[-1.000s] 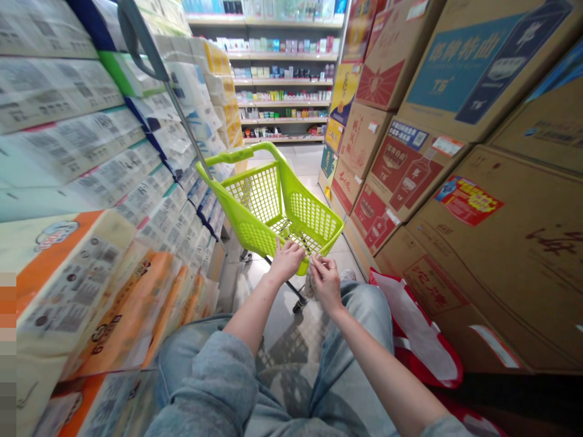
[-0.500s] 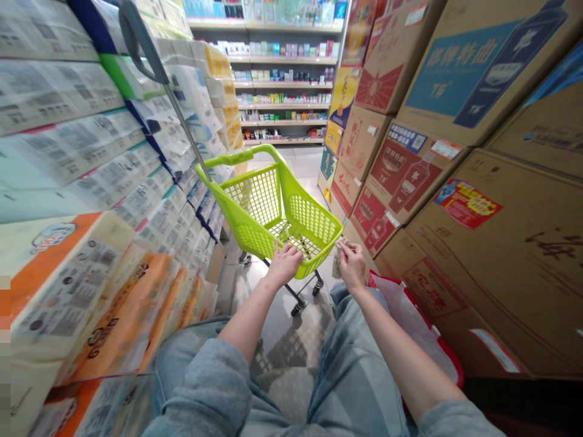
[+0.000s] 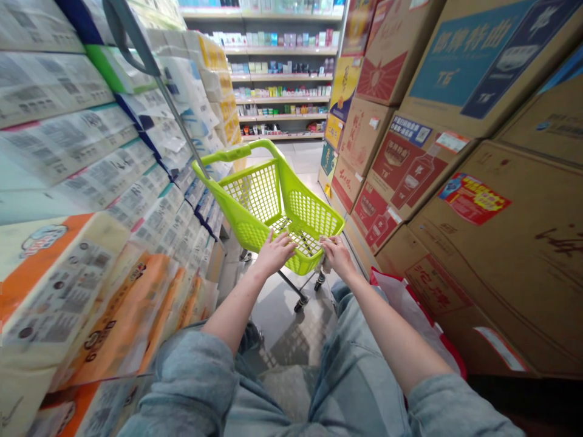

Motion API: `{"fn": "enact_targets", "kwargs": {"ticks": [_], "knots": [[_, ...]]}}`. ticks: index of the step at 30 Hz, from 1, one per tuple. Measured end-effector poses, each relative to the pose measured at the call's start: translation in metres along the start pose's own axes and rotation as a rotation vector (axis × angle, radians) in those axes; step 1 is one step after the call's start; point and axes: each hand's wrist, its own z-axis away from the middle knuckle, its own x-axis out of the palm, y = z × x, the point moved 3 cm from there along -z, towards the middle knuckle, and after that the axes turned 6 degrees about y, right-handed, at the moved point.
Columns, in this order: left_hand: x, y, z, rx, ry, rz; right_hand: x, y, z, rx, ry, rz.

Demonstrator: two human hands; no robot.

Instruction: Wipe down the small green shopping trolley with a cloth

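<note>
In front of me stands a lime-green shopping cart (image 3: 248, 227) with a lattice basket and a long grey handle (image 3: 175, 112) slanting up to the left. My left hand (image 3: 274, 253) rests at the basket's near rim, its fingers stretched over the edge and somewhat apart. At the near right corner of the basket, my right hand (image 3: 337, 256) pinches a crumpled greyish cloth (image 3: 325, 264) against the rim. Most of the cloth is hidden by the fingers and the rim.
Packs of tissue paper (image 3: 68, 273) are stacked close on my left. Large cardboard cartons (image 3: 473, 243) rise on my right, with a red-edged white bag or basket (image 3: 410, 303) at their foot. Shelves of small goods (image 3: 282, 79) stand at the aisle's far end.
My right hand has moved left with the cloth, from beside the basket onto its rim. My left hand has shifted slightly left, its fingers now more stretched out.
</note>
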Motion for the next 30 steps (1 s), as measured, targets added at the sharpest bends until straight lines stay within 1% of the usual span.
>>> {"fn": "enact_targets", "kwargs": {"ticks": [2,5,8,11,12,14,16,18,23,26,30], "knots": [[0.003,-0.003,-0.005,0.010,-0.028,-0.026,-0.001,0.000,-0.001,0.014,0.021,-0.030],[0.007,-0.001,-0.011,0.017,-0.050,-0.045,0.002,-0.002,0.009,0.047,0.144,-0.082],[0.009,0.000,-0.014,0.009,-0.048,-0.039,0.014,-0.003,0.032,0.123,0.291,-0.107],[0.010,-0.002,-0.013,0.007,-0.029,-0.029,0.031,-0.003,0.059,0.250,0.381,-0.114],[0.011,-0.002,-0.013,0.008,-0.023,-0.026,0.037,-0.003,0.067,0.288,0.383,-0.128],[0.013,-0.004,-0.013,0.009,-0.019,-0.018,0.048,-0.003,0.079,0.339,0.341,-0.172],[0.013,-0.004,-0.012,0.004,-0.015,-0.003,0.054,-0.003,0.086,0.355,0.291,-0.218],[0.012,-0.004,-0.012,0.000,-0.014,0.012,0.056,-0.003,0.089,0.349,0.273,-0.244],[0.012,-0.002,-0.012,0.004,-0.021,0.022,0.056,-0.002,0.088,0.295,0.230,-0.225],[0.012,-0.003,-0.012,0.012,-0.027,0.022,0.052,-0.002,0.082,0.234,0.172,-0.181],[0.012,-0.006,-0.012,0.008,-0.035,0.021,0.041,0.002,0.073,0.164,0.075,-0.129]]}}
